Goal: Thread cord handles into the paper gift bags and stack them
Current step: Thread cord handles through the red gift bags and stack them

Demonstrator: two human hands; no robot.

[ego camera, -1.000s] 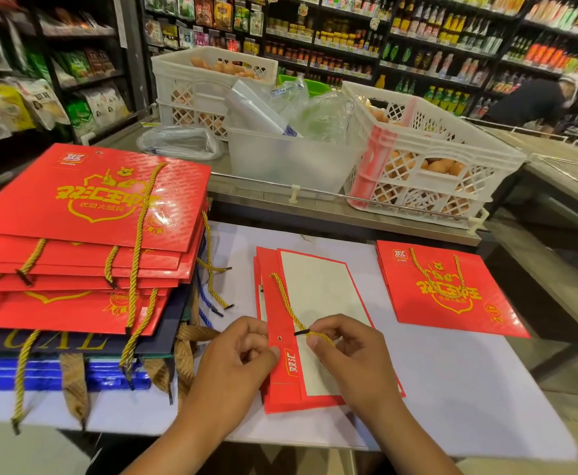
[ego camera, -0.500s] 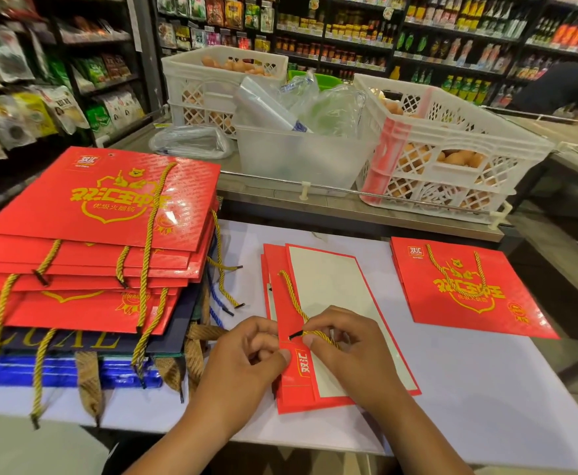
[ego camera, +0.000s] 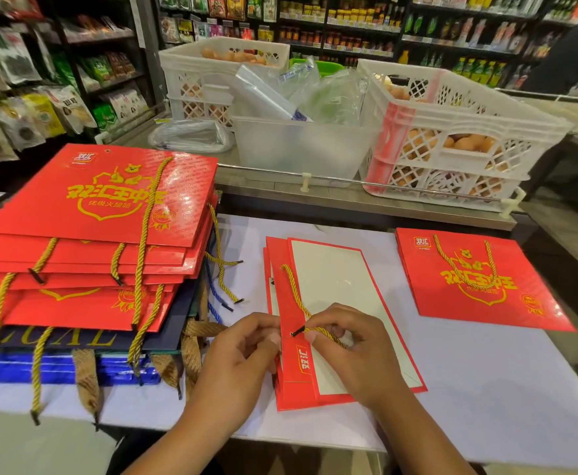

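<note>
Threading in progress. Your right hand pinches the twisted gold cord handle at its black tip, aimed at a hole in the flat red paper gift bag on the near white tabletop; your left hand grips the bag's left edge. The stack of finished red bags lies left, one corded bag right. Far white lattice crates hold what look like eggs; the clear tub holds plastic bags.
</note>
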